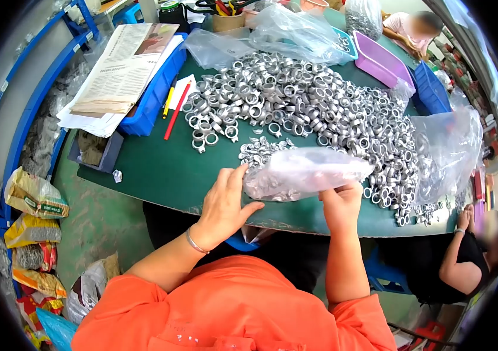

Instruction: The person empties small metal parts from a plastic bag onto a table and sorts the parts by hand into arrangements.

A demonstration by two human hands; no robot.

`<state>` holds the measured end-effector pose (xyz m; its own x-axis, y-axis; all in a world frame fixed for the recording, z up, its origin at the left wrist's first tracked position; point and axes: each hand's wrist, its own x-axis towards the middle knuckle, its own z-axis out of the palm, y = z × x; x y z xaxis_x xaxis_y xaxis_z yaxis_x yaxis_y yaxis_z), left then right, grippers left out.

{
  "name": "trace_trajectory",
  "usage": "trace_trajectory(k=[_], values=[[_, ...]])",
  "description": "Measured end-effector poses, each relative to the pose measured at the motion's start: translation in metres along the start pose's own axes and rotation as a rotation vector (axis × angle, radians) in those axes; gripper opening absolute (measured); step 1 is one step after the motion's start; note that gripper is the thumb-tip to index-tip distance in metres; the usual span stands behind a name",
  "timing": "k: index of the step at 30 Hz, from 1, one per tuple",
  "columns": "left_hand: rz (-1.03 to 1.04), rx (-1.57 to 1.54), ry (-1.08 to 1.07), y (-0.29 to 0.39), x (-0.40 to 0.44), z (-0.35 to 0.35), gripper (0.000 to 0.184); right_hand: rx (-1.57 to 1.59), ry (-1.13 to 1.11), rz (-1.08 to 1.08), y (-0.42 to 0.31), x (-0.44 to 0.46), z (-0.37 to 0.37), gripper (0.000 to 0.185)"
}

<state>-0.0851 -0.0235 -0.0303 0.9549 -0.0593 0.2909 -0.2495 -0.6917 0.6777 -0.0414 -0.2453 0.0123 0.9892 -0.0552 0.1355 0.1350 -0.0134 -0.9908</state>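
Note:
A clear plastic bag is pinched at its right end by my right hand, just above the table's front edge. At the bag's other end is my left hand, thumb spread away from the fingers; its fingertips are beside a small pile of silver metal pieces. Whether those fingertips touch the bag or the pieces I cannot tell. The bag hides part of this pile. Behind it spreads a large heap of silver metal rings on the green table.
At the left, papers lie on a blue bin, near a red pencil. A purple basket and plastic bags stand behind and right. One person sits at the right, another at the far end.

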Motion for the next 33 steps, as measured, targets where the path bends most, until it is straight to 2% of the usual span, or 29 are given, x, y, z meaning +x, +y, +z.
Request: trace_trajectory(k=[1, 2, 6, 8, 11, 14, 15, 16, 18, 19, 20, 21, 22, 24, 30, 33], values=[[0.069, -0.003, 0.104, -0.004, 0.0, 0.004, 0.083, 0.054, -0.017, 0.054, 0.006, 0.002, -0.011, 0.013], [0.067, -0.011, 0.106, -0.006, 0.0, 0.005, 0.083, 0.095, 0.013, -0.004, 0.01, 0.006, -0.013, 0.011], [0.065, -0.02, 0.102, -0.005, 0.0, 0.005, 0.078, 0.265, 0.171, 0.039, 0.006, 0.018, -0.031, 0.009], [0.062, -0.017, 0.098, -0.006, 0.0, 0.005, 0.073, 0.228, 0.34, 0.072, -0.008, 0.028, -0.035, 0.009], [0.064, -0.027, 0.097, -0.005, -0.001, 0.003, 0.066, 0.255, 0.364, 0.007, -0.002, 0.059, -0.066, 0.009], [0.048, -0.052, 0.076, -0.003, -0.001, 0.001, 0.062, 0.306, 0.324, 0.099, 0.003, 0.083, -0.086, 0.024], [0.068, -0.041, 0.08, -0.005, -0.001, 0.001, 0.06, 0.245, 0.293, 0.099, 0.003, 0.085, -0.086, 0.045], [0.088, -0.029, 0.087, -0.005, -0.001, 0.002, 0.058, 0.241, 0.294, 0.106, 0.006, 0.081, -0.081, 0.045], [0.083, -0.04, 0.09, -0.005, -0.001, 0.002, 0.052, -0.223, 0.493, -0.126, 0.015, 0.066, -0.062, 0.06], [0.089, -0.033, 0.106, -0.005, -0.001, 0.003, 0.049, -0.413, 0.418, -0.293, 0.029, 0.053, -0.061, 0.047], [0.093, -0.024, 0.123, -0.005, -0.001, 0.004, 0.047, -0.581, 0.29, -0.351, 0.022, 0.031, -0.044, 0.028], [0.088, -0.033, 0.133, -0.003, 0.0, 0.003, 0.043, -0.655, 0.031, -0.433, 0.011, 0.015, -0.027, 0.015], [0.08, -0.03, 0.126, -0.003, 0.0, 0.003, 0.043, -0.627, -0.176, -0.505, 0.013, 0.004, -0.016, 0.013], [0.103, -0.02, 0.135, -0.004, 0.0, 0.003, 0.041, -0.617, -0.256, -0.553, 0.023, -0.016, 0.005, 0.021], [0.107, -0.086, 0.141, 0.0, -0.001, 0.002, 0.037, -0.814, -0.304, -0.573, 0.036, -0.018, 0.005, 0.024], [0.111, -0.114, 0.153, -0.002, -0.001, 0.003, 0.034, -0.814, -0.312, -0.725, 0.036, -0.022, -0.008, 0.027]])
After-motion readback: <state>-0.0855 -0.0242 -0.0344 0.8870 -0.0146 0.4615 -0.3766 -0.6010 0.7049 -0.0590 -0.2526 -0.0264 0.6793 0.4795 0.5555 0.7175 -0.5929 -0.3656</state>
